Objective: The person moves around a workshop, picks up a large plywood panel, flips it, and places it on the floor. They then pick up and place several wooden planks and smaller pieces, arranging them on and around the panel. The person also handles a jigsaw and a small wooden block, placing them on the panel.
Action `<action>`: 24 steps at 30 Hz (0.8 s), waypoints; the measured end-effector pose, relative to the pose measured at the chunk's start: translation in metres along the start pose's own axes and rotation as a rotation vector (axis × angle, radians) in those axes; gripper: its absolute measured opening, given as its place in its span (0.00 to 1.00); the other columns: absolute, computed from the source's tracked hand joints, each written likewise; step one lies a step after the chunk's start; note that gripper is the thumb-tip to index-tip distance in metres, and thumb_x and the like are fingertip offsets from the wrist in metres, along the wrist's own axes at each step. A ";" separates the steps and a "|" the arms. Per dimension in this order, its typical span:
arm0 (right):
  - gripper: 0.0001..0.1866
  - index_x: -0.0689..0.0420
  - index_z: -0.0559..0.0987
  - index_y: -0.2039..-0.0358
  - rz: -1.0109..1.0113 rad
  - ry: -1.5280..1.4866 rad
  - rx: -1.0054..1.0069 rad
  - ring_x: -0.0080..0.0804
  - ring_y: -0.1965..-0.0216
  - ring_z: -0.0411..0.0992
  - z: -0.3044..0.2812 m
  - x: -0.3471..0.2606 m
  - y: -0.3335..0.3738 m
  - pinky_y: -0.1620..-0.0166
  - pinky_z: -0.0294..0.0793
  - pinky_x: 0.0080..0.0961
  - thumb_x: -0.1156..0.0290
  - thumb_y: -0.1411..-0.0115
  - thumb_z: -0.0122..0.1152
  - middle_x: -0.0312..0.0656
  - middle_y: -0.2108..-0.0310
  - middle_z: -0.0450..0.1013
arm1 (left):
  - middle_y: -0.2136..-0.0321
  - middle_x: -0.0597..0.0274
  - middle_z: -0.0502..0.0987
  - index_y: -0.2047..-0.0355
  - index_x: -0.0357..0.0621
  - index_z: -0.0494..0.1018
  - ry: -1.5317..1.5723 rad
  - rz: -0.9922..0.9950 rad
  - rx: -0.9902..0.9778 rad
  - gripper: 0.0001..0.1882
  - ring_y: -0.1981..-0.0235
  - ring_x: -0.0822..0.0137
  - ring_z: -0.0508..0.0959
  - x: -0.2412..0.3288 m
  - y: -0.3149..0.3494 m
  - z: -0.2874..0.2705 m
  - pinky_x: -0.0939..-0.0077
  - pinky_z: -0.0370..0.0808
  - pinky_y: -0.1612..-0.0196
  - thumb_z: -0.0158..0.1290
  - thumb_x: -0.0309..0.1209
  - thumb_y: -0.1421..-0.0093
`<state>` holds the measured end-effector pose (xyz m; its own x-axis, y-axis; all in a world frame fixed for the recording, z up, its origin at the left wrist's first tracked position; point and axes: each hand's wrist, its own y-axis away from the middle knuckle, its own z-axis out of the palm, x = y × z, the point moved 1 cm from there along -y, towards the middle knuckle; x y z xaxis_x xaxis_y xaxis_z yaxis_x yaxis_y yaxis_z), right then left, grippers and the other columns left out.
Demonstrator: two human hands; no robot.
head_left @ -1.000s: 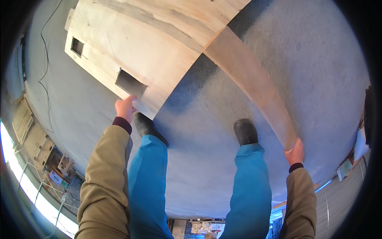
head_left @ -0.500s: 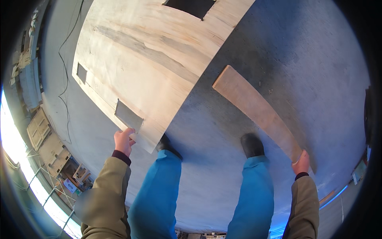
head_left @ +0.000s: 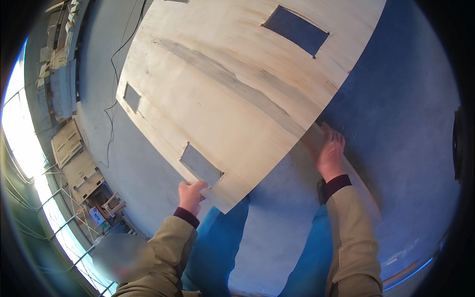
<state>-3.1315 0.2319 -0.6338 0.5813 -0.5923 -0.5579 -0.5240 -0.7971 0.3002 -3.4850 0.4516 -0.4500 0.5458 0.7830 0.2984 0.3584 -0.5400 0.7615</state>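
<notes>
A large pale plywood sheet (head_left: pixel 213 104) with rectangular cutouts slants across the upper middle. My left hand (head_left: pixel 192 195) is closed on its near left edge, beside one of the cutouts. On the right, my right hand (head_left: pixel 330 153) grips a long flat wooden board (head_left: pixel 362 187) close to the sheet's right edge. The board's far end is hidden beneath the sheet, and my hand and sleeve cover part of its middle.
Grey concrete floor (head_left: pixel 396 128) lies under everything. A dark cable (head_left: pixel 113 64) runs along it left of the sheet. Wooden panels (head_left: pixel 74 156) and stacked timber (head_left: pixel 62 84) stand at the far left. My blue-trousered legs (head_left: pixel 217 237) are below the sheet.
My right hand has moved inward and up along the board, whose far end has passed under the sheet. The sheet now sits farther right and lower in view, still in my left hand.
</notes>
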 end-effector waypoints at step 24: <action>0.34 0.62 0.69 0.48 0.361 0.245 -0.173 0.57 0.48 0.69 -0.114 0.065 0.153 0.45 0.70 0.44 0.79 0.58 0.70 0.56 0.52 0.72 | 0.70 0.53 0.76 0.65 0.31 0.72 -0.017 0.040 0.065 0.14 0.69 0.59 0.80 -0.002 0.000 -0.001 0.64 0.77 0.68 0.60 0.26 0.51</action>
<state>-3.1032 0.0580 -0.5364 0.5218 -0.8289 -0.2016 -0.6202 -0.5309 0.5775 -3.4871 0.4502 -0.4500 0.5731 0.7553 0.3179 0.3838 -0.5902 0.7102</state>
